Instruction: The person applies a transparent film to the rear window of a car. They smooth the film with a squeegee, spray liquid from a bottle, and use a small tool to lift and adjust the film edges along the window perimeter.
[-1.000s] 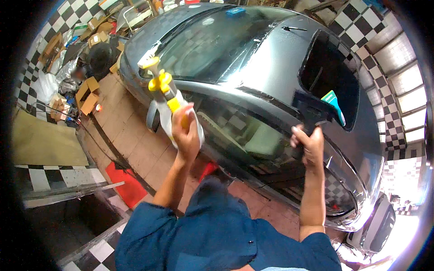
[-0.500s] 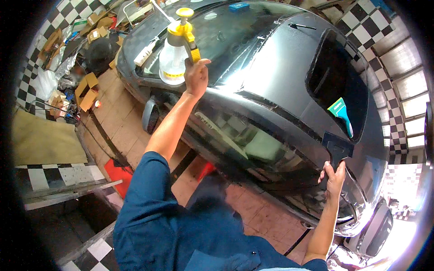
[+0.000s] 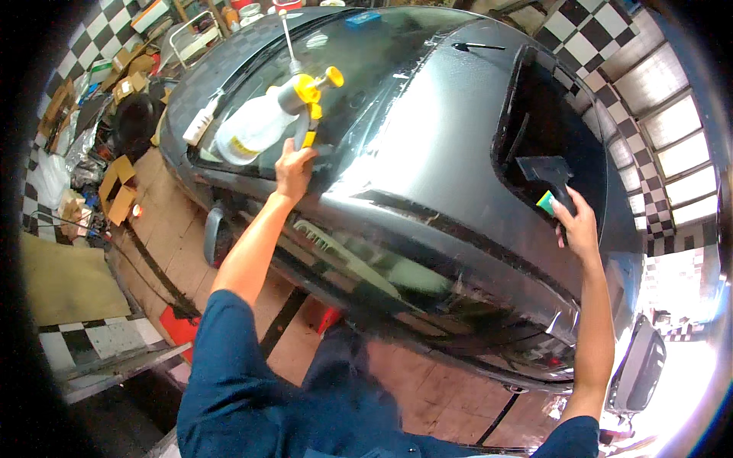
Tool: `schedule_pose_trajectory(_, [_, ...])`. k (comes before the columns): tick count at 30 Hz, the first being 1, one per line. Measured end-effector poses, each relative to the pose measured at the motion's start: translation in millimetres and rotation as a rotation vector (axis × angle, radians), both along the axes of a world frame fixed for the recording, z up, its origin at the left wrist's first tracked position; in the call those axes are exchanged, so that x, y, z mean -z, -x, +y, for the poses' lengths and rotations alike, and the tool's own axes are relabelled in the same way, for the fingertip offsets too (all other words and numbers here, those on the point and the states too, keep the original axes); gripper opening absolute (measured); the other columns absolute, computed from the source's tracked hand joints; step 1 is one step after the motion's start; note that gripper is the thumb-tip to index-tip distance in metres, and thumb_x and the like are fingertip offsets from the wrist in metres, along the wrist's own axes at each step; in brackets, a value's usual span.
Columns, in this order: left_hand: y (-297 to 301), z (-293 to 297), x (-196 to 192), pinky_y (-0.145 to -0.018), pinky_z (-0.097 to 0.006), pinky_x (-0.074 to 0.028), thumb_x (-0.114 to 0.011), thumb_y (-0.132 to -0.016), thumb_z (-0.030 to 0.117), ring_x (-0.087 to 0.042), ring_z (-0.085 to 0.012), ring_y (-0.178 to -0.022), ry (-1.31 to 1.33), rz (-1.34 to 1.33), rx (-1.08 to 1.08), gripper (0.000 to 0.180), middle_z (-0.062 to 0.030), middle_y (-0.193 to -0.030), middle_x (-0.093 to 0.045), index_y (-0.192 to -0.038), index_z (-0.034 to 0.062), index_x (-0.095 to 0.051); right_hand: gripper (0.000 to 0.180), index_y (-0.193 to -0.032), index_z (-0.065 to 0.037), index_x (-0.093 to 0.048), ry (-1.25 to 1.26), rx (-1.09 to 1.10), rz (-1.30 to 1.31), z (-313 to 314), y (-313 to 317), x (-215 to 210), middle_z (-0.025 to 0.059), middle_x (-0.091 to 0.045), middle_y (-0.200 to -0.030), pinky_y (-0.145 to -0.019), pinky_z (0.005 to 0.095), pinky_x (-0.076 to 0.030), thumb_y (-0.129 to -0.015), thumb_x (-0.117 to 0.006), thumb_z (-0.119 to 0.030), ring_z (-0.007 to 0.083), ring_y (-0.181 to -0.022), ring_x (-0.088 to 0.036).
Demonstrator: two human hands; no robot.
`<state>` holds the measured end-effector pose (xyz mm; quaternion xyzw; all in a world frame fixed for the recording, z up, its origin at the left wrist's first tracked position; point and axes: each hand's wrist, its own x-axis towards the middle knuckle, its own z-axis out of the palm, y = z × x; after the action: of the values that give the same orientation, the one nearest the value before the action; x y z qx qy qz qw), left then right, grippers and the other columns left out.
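Gripping black squeegee [image 3: 545,169], right hand [image 3: 580,225], green-tipped tool [image 3: 545,201] partly hidden

Open brown cardboard box [image 3: 122,204], far L of L hand [image 3: 293,172]; flat olive-yellow sheet [image 3: 72,278], also far L; pale rectangular window panes [image 3: 676,111], R of R hand [image 3: 580,229]; B&W checkered wall tiles [image 3: 592,34] beyond same.

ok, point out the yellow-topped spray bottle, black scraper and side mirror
Yellow-topped spray bottle [image 3: 261,124]: head view, on its whitish body.
Black scraper [image 3: 550,172]: head view, on its wide end.
Side mirror [image 3: 217,238]: head view, on its dark housing.
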<state>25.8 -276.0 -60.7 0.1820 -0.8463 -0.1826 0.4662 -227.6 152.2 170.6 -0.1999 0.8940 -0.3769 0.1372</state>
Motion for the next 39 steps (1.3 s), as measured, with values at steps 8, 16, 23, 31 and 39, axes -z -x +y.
schedule_pose_trajectory(8, [-7, 1, -4, -0.061, -0.037, -0.047, -0.057, -0.067, -0.012, -0.058, -0.0359, -0.074, -0.102, -0.147, -0.028, 0.025, -0.0159, -0.088, -0.051, -0.081, 0.0085, -0.061, 0.049, -0.122, -0.006, -0.048, -0.092, -0.167, 0.204, -113, 119, 36, 0.0076, -0.062, -0.084, -0.043, 0.0282, -0.044, -0.081, -0.067, -0.025, 0.013, -0.053, -0.055])
schedule_pose_trajectory(16, [-4, 1, -7, -0.066, -0.034, -0.047, -0.055, -0.065, -0.014, -0.058, -0.0355, -0.078, -0.17, -0.198, -0.012, 0.024, -0.0163, -0.091, -0.052, -0.079, 0.0042, -0.059, 0.048, -0.128, -0.014, -0.054, -0.147, -0.138, 0.219, -209, 229, 54, 0.0031, -0.06, -0.072, -0.037, 0.0258, -0.039, -0.087, -0.06, -0.039, 0.0104, -0.048, -0.052])
schedule_pose_trajectory(23, [-5, -4, 6, -0.068, -0.033, -0.047, -0.06, -0.063, -0.015, -0.058, -0.0341, -0.08, -0.304, -0.189, -0.002, 0.024, -0.0156, -0.092, -0.053, -0.077, 0.0037, -0.057, 0.04, -0.124, -0.023, -0.059, -0.169, -0.148, 0.201, -286, 285, 72, 0.0007, -0.057, -0.068, -0.04, 0.0275, -0.04, -0.088, -0.059, -0.039, 0.0105, -0.048, -0.051])
schedule_pose_trajectory(31, [-2, -1, -6, -0.067, -0.034, -0.046, -0.062, -0.064, -0.014, -0.058, -0.0346, -0.08, -0.218, -0.224, -0.014, 0.021, -0.0161, -0.092, -0.052, -0.074, 0.0029, -0.056, 0.034, -0.118, -0.025, -0.063, -0.238, -0.186, 0.098, -318, 310, 61, -0.0003, -0.055, -0.068, -0.04, 0.0269, -0.034, -0.088, -0.06, -0.039, 0.0106, -0.049, -0.047])
schedule_pose_trajectory(39, [-5, -3, -4, -0.066, -0.035, -0.046, -0.063, -0.062, -0.013, -0.059, -0.0349, -0.079, -0.252, -0.23, -0.025, 0.022, -0.0162, -0.093, -0.053, -0.075, 0.004, -0.057, 0.037, -0.11, -0.018, -0.066, -0.273, -0.202, 0.087, -293, 326, 46, -0.0012, -0.057, -0.068, -0.037, 0.0232, -0.031, -0.084, -0.063, -0.044, 0.0076, -0.045, -0.045])
